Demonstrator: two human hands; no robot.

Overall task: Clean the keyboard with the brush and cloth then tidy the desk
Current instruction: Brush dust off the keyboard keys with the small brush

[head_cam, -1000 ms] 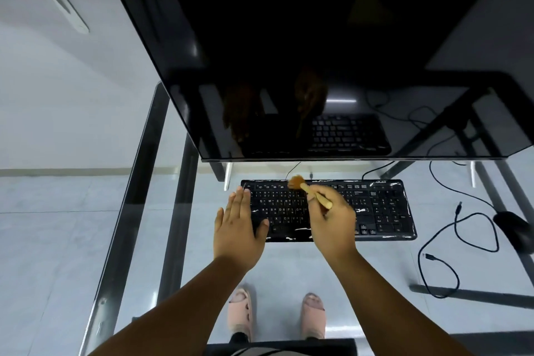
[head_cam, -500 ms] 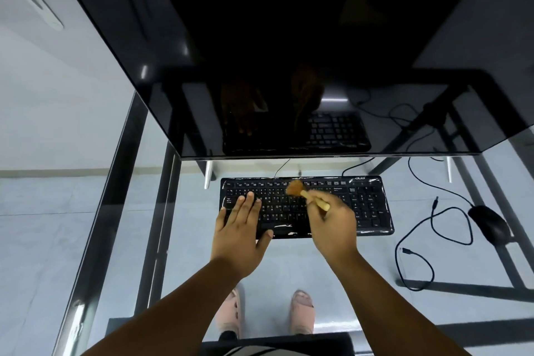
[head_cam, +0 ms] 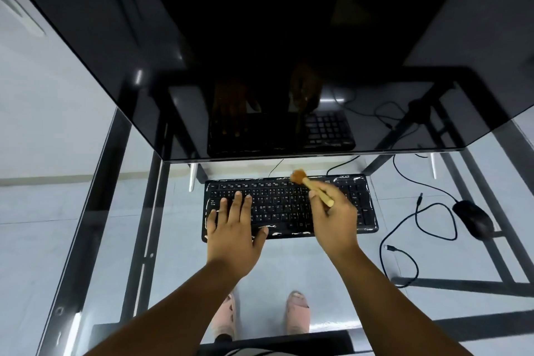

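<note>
Since half a second ago, the brush (head_cam: 310,186) has swept from the middle keys up to the far edge of the keyboard (head_cam: 289,205), its bristle head now at the top row, just past the fingertips of the right hand (head_cam: 335,220). That hand pinches the wooden handle, fingers curled round it, the handle slanting back toward the wrist. The left hand (head_cam: 234,228) lies flat with straight fingers pressing the keys on its own side, thumb at the near edge, steadying the keyboard on the glass worktop (head_cam: 318,269).

To brush well, I judge that short flicks away from the body, row by row, suit best, so loosened dust goes off the far edge rather than back between keys. The keys under the left hand go unbrushed, so it needs shifting later. Light pressure should keep the bristles from splaying.

Beyond the right hand, a loose cable (head_cam: 416,228) and a mouse (head_cam: 472,218) lie on the worktop. No cloth is in view.
</note>
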